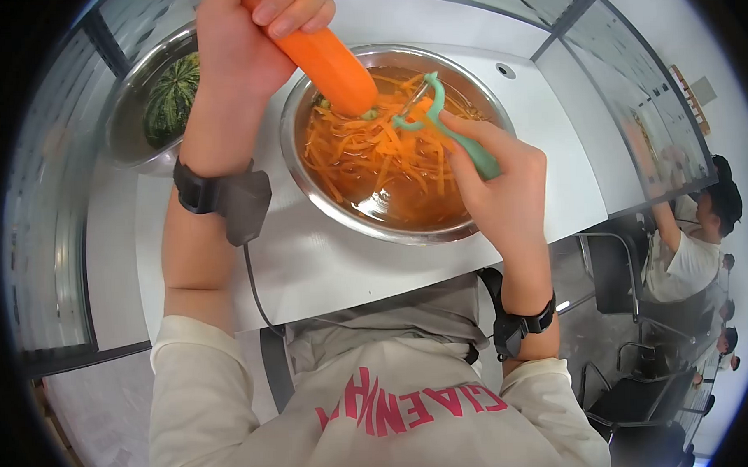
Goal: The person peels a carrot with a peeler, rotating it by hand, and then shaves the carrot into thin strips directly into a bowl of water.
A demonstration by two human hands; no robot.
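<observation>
My left hand (260, 32) is closed around the upper end of a thick carrot (327, 66), which slants down to the right. The carrot's lower end is over a steel bowl (293, 146). In my right hand (504, 175) is a green peeler (478, 152), gripped by its handle. Its blade is a short way right of the carrot's tip, apart from it. Orange carrot peelings (388, 155) lie in brownish water inside the bowl, with small green bits near the carrot's end. Part of the left fingers is cut off by the top edge.
A second metal bowl (132, 147) with a striped green melon (172, 100) stands at the left, partly behind my left arm. Partition panels edge the white table (310, 277). A black cable (257, 295) runs down from my left wrist. Other people (688, 255) and chairs (614, 270) are at the right.
</observation>
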